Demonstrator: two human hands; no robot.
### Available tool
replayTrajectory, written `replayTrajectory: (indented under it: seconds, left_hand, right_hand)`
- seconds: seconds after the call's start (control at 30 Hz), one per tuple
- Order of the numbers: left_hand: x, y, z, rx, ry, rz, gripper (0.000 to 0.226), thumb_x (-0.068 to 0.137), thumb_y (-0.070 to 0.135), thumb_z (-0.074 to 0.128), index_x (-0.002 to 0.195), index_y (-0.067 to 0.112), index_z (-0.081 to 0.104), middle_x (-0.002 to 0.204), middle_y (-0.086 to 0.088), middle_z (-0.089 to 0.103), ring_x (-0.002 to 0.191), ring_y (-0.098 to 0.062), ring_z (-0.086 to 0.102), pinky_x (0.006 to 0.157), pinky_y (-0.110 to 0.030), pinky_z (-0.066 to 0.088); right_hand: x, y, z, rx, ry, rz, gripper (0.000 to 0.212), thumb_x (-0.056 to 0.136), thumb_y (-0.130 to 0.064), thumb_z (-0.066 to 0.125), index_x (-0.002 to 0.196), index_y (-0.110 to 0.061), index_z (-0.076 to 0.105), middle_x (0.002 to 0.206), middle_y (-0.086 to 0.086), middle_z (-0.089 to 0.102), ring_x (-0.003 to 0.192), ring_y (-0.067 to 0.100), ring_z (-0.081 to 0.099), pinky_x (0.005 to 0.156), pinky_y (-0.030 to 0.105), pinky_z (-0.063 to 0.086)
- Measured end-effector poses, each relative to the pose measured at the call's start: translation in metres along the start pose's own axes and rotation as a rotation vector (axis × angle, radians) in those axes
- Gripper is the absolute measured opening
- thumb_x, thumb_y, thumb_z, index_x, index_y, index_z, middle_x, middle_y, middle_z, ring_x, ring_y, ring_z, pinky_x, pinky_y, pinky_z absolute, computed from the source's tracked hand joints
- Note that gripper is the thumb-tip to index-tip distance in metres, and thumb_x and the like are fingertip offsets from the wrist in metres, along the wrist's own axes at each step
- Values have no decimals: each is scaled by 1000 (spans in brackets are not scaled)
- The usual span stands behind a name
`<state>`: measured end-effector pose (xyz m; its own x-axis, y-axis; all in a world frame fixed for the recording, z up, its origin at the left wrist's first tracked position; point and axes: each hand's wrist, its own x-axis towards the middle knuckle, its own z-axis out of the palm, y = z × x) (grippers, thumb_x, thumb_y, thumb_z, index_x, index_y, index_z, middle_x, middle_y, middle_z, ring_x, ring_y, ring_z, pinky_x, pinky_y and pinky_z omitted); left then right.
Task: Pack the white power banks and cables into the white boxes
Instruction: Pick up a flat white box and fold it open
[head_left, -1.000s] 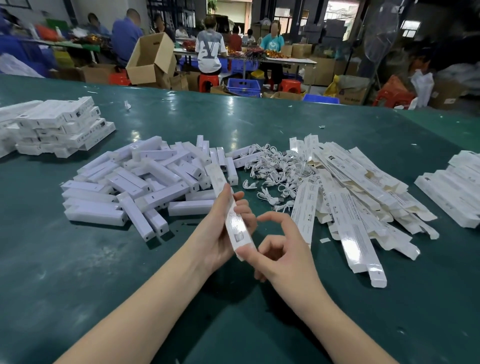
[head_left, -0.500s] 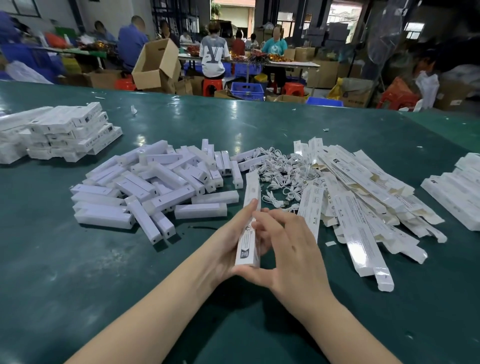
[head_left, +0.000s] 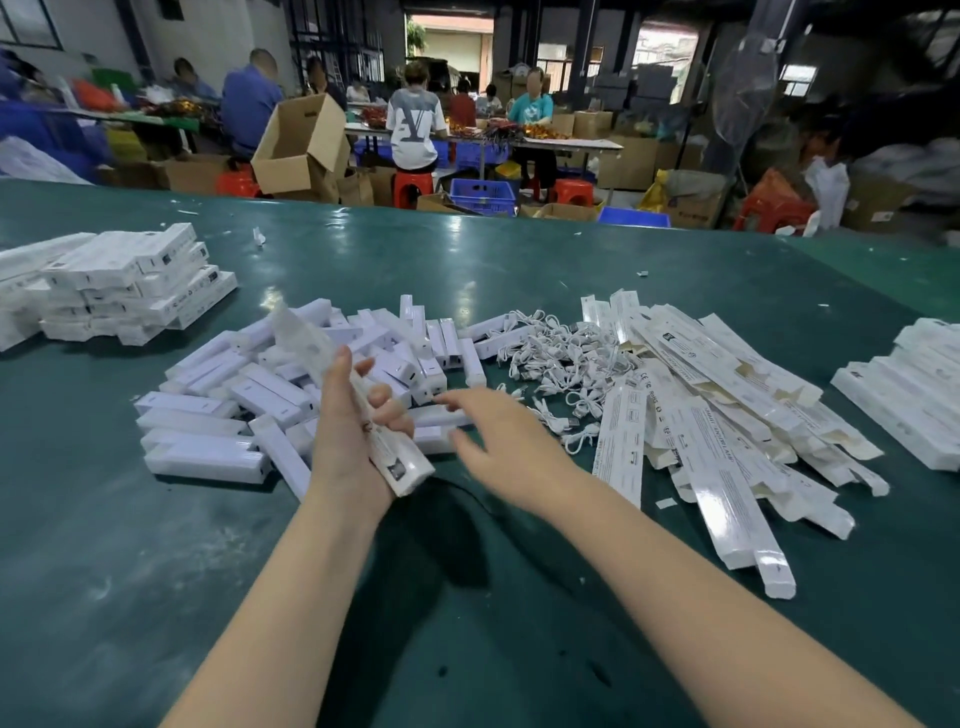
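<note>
- Change vs half a sec ago: right hand (head_left: 498, 441) has let go of the white box (head_left: 384, 441) and is off it, stretched fwd toward the power bank pile (head_left: 291, 384). Before, both hands were on the box together.
- Box has also tipped: its far end now leans up and away to the left over the power bank pile; that end is motion-blurred, so can't tell if the flap is open.
- Meaning (my read): box is formed/ready, next step is fetching a power bank to slide in. Nothing packed into this box yet as far as visible.
- Left hand (head_left: 353, 431): fingers curled round the box's near half, thumb along its left side; firm wrap, box's near end sticks out past the palm, toward the person.
- Right hand: open, fingers straight-ish and spread, holds nothing. Fingertips hover over the near-right edge of the power bank pile; touching or not, can't tell, blurred.
- Cables (head_left: 561, 364): loose tangle just right of the power bank pile, untouched.
- Flat boxes (head_left: 717, 410): heap right of the cables, further from the pile.
- Packed boxes (head_left: 124, 286): stack well left and beyond the power bank pile; another batch (head_left: 904, 389) far right.
- All on green table (head_left: 156, 597).
</note>
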<state>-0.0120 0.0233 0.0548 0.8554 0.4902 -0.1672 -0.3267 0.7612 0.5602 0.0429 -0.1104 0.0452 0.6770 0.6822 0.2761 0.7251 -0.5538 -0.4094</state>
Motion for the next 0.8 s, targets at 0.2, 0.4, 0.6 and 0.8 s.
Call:
replayTrajectory:
  seconds: [0.2,0.4,0.6,0.8]
  left_hand:
    - [6,-1,-3,257,88,206,16,92,30,62,86,19,52,51,8,50,39,-8,43,41,-17,40]
    - [4,-8,-16,912,-23,614,20,87,58,51,75,41,49,60,9,52,58,-16,51,61,-38,45]
    - [3,-23,-18,1467,-295,742,21,86,53,54,92,39,40,78,18,49,74,3,49,59,-16,32]
    - [-7,-36,-18,1695,-408,722,36,80,46,69,107,43,46,86,22,59,79,-8,57,71,-34,50]
  right_hand:
    - [16,1,28,-304,-105,-44,36,94,-36,59,123,-16,60,117,7,54,115,26,45,95,37,37]
    - [-18,31,-10,203,288,221,9,99,-24,53,105,-20,58,88,-2,60,65,7,53,57,17,46]
    - [-62,53,-69,748,756,195,15,94,-19,64,98,-32,58,84,-3,72,61,8,60,56,19,49]
    - [-77,51,-80,1017,716,93,10,89,-12,64,88,-22,68,76,-4,63,61,12,54,56,20,45]
